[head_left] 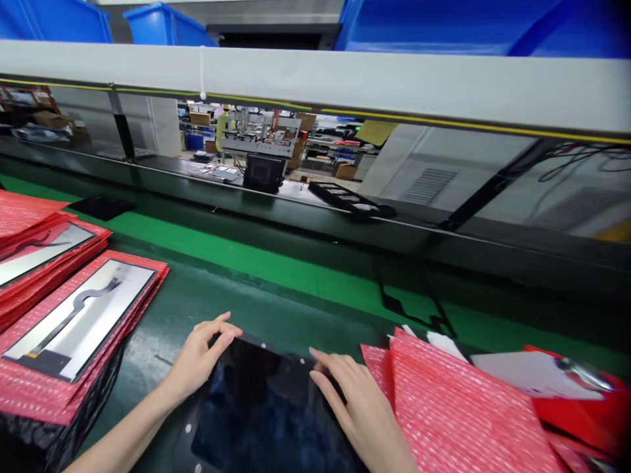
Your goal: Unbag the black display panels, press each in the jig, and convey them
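A dark glossy panel [266, 407] with small white dots along its edge lies on the green work surface in front of me. At its upper left corner, my left hand [204, 351] pinches the edge between thumb and fingers. My right hand [345, 394] is at the upper right corner, its thumb and fingers around the edge there. The panel's lower end runs out of view. To the left, a display panel [106, 295] with a curved flex cable rests on red bubble bags [142, 289].
More red bubble bags [463, 407] are piled at the right beside my right hand, with a metallic object [584, 374] behind them. Another bag stack [64, 263] stands at the far left. A shelf beam [315, 79] with blue bins [152, 23] crosses above.
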`<action>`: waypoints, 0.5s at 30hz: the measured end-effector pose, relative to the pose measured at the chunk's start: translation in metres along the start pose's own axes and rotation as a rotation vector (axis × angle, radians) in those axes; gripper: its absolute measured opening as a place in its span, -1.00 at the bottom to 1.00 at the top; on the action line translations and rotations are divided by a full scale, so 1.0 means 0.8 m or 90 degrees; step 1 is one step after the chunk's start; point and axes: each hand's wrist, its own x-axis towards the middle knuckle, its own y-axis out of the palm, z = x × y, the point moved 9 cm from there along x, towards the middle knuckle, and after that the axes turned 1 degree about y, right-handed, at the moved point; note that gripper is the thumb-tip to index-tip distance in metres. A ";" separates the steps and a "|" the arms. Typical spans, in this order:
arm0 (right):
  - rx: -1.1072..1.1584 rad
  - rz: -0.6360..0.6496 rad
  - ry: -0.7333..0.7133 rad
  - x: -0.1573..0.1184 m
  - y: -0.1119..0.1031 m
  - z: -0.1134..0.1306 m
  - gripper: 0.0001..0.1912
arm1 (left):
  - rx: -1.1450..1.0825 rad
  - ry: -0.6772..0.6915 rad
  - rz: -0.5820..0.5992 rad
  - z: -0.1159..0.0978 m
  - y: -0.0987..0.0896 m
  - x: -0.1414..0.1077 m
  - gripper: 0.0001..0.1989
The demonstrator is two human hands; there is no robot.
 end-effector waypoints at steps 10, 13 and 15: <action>0.141 -0.095 0.206 0.000 -0.062 -0.034 -0.59 | -0.384 -0.160 0.113 0.010 0.047 -0.037 -0.49; 0.168 -0.159 0.210 0.000 -0.082 -0.035 -0.67 | -0.414 -0.169 0.125 0.000 0.051 -0.017 -0.43; 0.139 -0.191 0.185 -0.010 -0.101 -0.035 -0.68 | -0.399 -0.163 0.120 -0.009 0.043 0.017 -0.39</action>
